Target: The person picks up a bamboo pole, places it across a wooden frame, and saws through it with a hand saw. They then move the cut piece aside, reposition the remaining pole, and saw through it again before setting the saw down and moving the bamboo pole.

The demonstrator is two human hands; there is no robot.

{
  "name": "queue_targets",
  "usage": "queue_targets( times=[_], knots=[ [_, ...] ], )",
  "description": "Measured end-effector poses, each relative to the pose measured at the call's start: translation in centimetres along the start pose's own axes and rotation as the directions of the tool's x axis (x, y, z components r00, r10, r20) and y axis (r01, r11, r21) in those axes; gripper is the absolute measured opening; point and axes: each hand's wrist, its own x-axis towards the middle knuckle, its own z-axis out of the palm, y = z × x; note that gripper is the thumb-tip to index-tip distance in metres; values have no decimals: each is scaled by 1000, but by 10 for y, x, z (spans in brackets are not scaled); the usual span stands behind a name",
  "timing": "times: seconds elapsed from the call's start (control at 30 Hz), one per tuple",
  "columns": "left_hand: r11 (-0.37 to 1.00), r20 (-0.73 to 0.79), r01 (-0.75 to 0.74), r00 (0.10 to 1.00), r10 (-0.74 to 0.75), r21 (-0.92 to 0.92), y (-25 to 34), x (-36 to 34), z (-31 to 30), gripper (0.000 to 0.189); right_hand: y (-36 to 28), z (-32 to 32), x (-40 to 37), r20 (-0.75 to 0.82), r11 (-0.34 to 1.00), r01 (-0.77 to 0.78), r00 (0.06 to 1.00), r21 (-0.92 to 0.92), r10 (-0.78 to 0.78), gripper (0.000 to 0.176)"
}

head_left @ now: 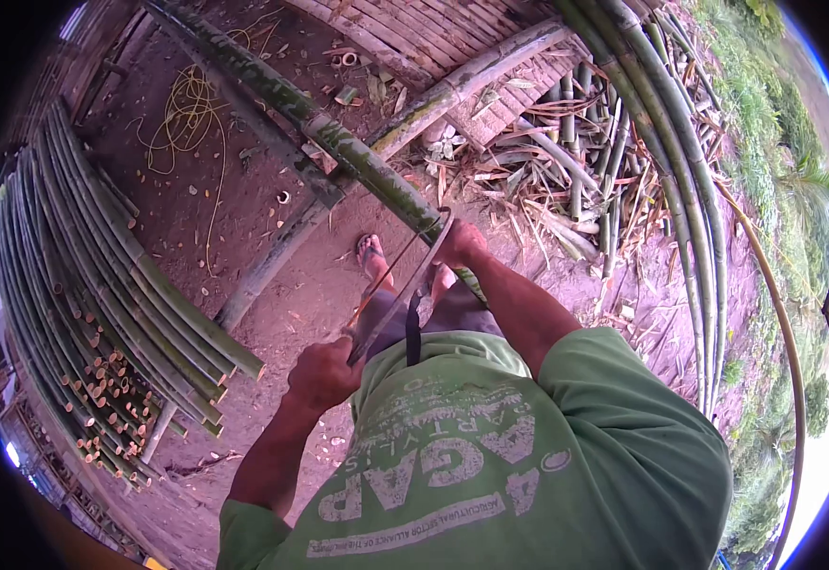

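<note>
My left hand (pixel 324 375) is closed around the handle end of a bow saw (pixel 397 306), whose frame slants up to the right. The saw's far end lies at a long green bamboo pole (pixel 348 152), close to my right hand. My right hand (pixel 460 245) is wrapped around that pole near its lower end, just beyond the saw. The pole runs diagonally from the upper left down toward my legs and crosses a bamboo rail (pixel 462 87). How deep the blade sits in the pole cannot be made out.
Stacked cut bamboo poles (pixel 139 275) fill the left side. A tangled yellow cord (pixel 186 119) lies on the dirt. Offcuts and split pieces (pixel 566 180) are heaped at upper right beside long leaning poles (pixel 680 142). A slatted bamboo platform (pixel 414 33) stands ahead.
</note>
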Motion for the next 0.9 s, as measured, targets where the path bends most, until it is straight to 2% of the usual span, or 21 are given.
queue_targets(
  times=[0.07, 0.1, 0.13, 0.23, 0.27, 0.33, 0.4, 0.5, 0.53, 0.6, 0.67, 0.73, 0.8, 0.9],
  knots=[
    [1000, 4, 13, 1000, -13, -15, -2, 0, 2, 27, -5, -1, -2, -39, 999, 23, 999, -35, -25, 55],
    [999, -13, 5, 1000, -6, -47, -1, 24, 11, 27, -5, 2, -5, -48, 998, 32, 998, -58, -35, 55],
    [997, -29, -6, 1000, 4, -74, -2, 58, 22, 27, -8, 0, -11, -78, 1000, -24, 997, 16, 25, 54],
    [984, -221, -137, 969, 109, -117, -7, 93, 34, 28, -12, -4, -20, -137, 995, -13, 990, 104, 27, 56],
    [991, -176, -100, 981, 84, -84, -6, 85, 34, 28, -17, -9, -25, -96, 995, -87, 991, 44, 91, 53],
    [999, -85, -44, 996, 42, -22, 18, 55, 20, 28, -15, -6, -32, -149, 998, -49, 987, 36, 54, 51],
    [999, 45, 40, 998, -40, 7, 13, 5, 1, 29, -8, 5, -16, -215, 1000, 14, 977, 23, -8, 46],
    [999, 6, -6, 1000, 5, 43, 2, -13, -3, 31, -12, 4, -23, -161, 996, -39, 986, 81, 51, 46],
    [999, 46, 40, 998, -40, -6, 14, 12, -7, 30, -16, -1, -31, -145, 996, -9, 989, 90, 22, 46],
    [998, -83, -57, 995, 56, -9, 8, 78, 23, 28, -14, -2, -28, -159, 995, -10, 987, 98, 26, 46],
    [997, -145, -74, 987, 76, 20, 20, 126, 44, 29, -11, 11, -20, -148, 997, -29, 988, 77, 41, 46],
    [996, -140, -86, 986, 87, 13, 26, 123, 36, 29, -14, -10, -37, -128, 996, 25, 992, 90, -14, 47],
    [998, -90, -64, 994, 66, 28, 28, 103, 27, 29, -15, 1, -48, -113, 995, 62, 992, 84, -52, 49],
    [999, -28, -43, 999, 44, 20, 38, 65, 19, 26, -8, 12, -41, -143, 997, 38, 989, 73, -27, 49]
  ],
)
